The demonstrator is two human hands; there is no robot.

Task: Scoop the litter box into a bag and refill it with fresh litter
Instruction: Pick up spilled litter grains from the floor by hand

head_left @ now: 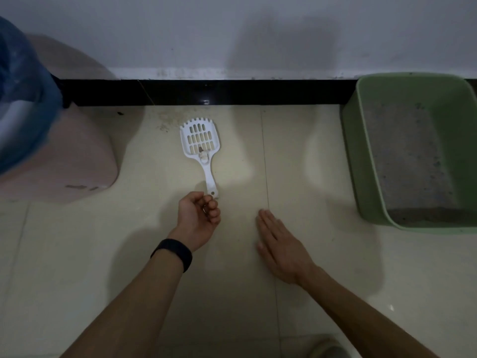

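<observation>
A white slotted litter scoop (pixel 200 140) lies flat on the tiled floor near the wall, with a small dark clump at the base of its head. My left hand (pixel 198 214), palm turned up and fingers curled, pinches the very end of the scoop's handle. My right hand (pixel 280 248) rests flat on the floor with straight fingers, holding nothing. A green litter box (pixel 361 151) with a thin layer of grey litter stands at the right against the wall. A blue plastic bag (pixel 23 99) shows blurred at the far left.
A pink rounded plastic container (pixel 85 161) stands on the floor at the left, partly behind the blue bag. A black skirting board (pixel 206 93) runs along the white wall. Some litter grains are scattered on the floor just beyond the scoop.
</observation>
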